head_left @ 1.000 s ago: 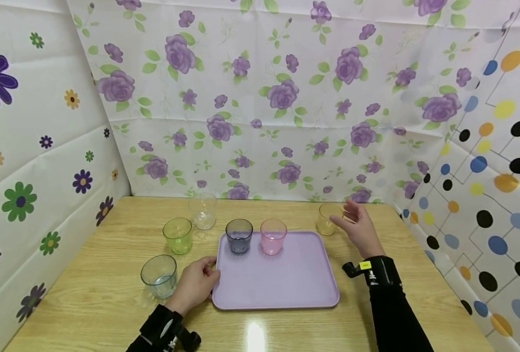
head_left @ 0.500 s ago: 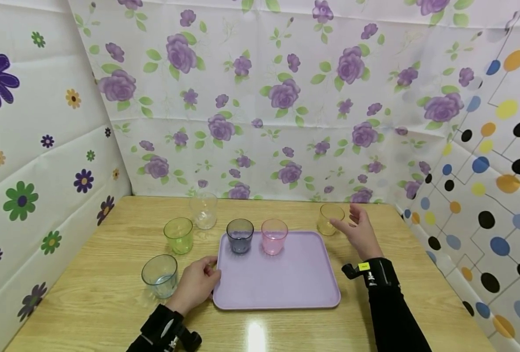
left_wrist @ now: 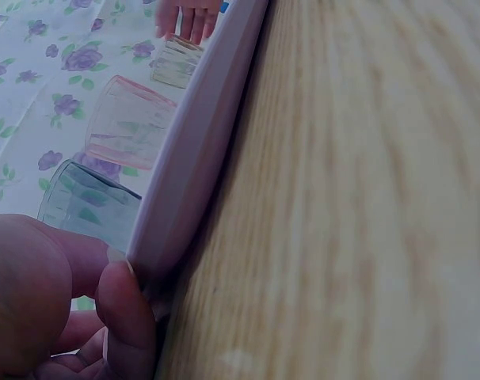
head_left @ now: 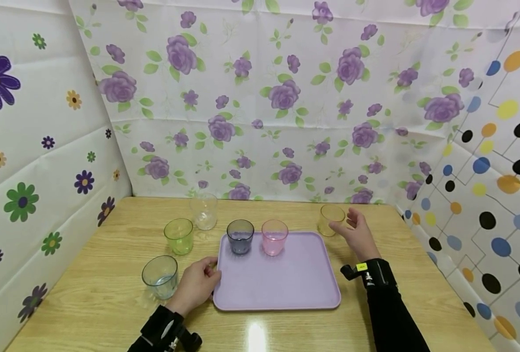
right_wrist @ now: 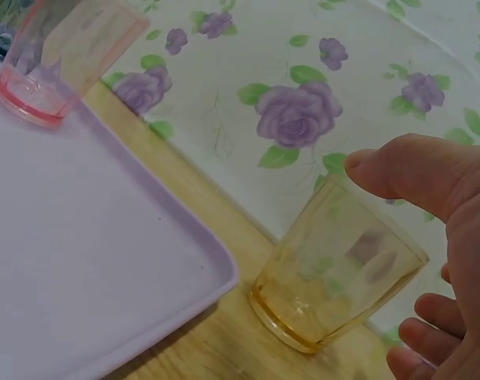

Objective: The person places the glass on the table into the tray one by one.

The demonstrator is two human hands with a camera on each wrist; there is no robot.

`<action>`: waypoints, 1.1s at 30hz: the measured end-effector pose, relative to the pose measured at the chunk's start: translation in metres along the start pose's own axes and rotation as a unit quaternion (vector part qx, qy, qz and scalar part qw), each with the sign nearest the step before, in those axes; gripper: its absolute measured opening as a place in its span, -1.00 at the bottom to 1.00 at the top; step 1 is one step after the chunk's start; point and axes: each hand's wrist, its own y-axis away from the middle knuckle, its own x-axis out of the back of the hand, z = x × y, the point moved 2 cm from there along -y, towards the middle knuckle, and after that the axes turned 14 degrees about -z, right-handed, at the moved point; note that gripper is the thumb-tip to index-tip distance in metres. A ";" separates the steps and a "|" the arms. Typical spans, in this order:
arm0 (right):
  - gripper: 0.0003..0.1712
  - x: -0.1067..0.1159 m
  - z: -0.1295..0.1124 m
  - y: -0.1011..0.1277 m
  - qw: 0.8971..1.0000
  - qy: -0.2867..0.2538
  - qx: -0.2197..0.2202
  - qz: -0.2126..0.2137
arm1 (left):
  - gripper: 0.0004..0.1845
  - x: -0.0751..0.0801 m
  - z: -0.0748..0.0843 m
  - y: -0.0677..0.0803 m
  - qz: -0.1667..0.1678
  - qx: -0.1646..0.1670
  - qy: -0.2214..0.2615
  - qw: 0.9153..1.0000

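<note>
Head view: my right hand [head_left: 357, 233], fingers spread, cups the yellow cup [head_left: 330, 219] off the tray's [head_left: 282, 283] far right corner; left hand [head_left: 196, 284] pinches its left edge.

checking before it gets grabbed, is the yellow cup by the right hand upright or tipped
Upright. The yellow cup stands on its base on the table, rim up, beside the tray.

The yellow cup [head_left: 330, 219] stands upright, empty, near the table's [head_left: 110, 303] far right corner. The lilac tray [head_left: 286, 278] lies flat at mid-table.
</note>
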 end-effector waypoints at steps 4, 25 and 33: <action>0.29 -0.001 0.003 -0.002 1.000 0.010 -0.001 -0.007 | -0.51 0.000 0.000 0.000 -0.001 0.002 -0.001 1.000; 0.36 -0.004 0.017 -0.026 0.999 0.012 -0.034 -0.021 | -0.51 0.001 0.001 0.001 0.001 0.005 0.000 1.000; 0.38 -0.007 0.018 -0.030 0.999 -0.009 -0.036 -0.017 | -0.51 0.001 0.003 0.001 0.002 -0.003 0.001 1.000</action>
